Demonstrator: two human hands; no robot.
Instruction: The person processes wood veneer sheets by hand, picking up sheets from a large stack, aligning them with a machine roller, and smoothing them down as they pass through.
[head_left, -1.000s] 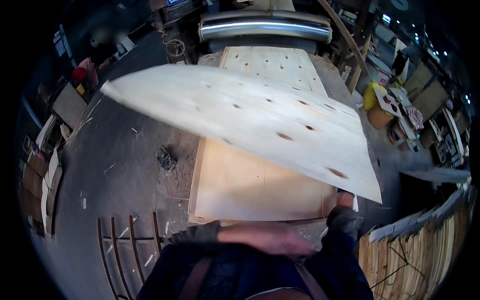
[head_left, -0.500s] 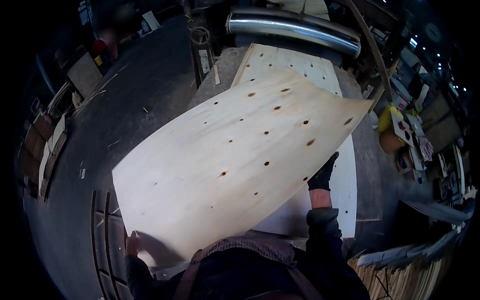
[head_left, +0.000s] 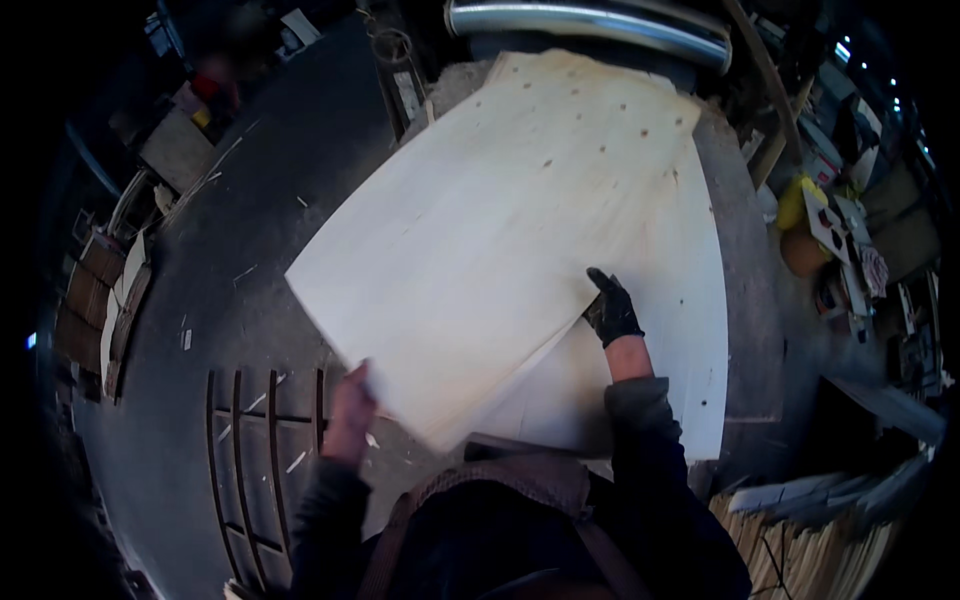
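Beyond the surface (head_left: 750, 340) sits 1 shiny metal roller (head_left: 590, 22). Askew over at least 1 lower sheet (head_left: 695, 400) is 1 upper sheet (head_left: 450, 240), its near-left edge gripped by the fingers of the left hand (head_left: 352, 415). At its right edge is 1 black-gloved right hand (head_left: 613, 312); whether those fingers grip, I cannot tell.

Widest way I see: left of upper wood sheet (head_left: 450, 250), over dark floor (head_left: 270, 250) with flat scraps. Barred frame (head_left: 274, 418) obstructs lower left, beside left hand (head_left: 352, 412). Metal roller (head_left: 600, 22) blocks my far end. Right of lower sheet (head_left: 700, 350), I have narrow strip of surface (head_left: 750, 330) for passing. Stacked sheets (head_left: 810, 530) crowd lower right. Right hand (head_left: 612, 308) bars way along upper sheet's near edge.
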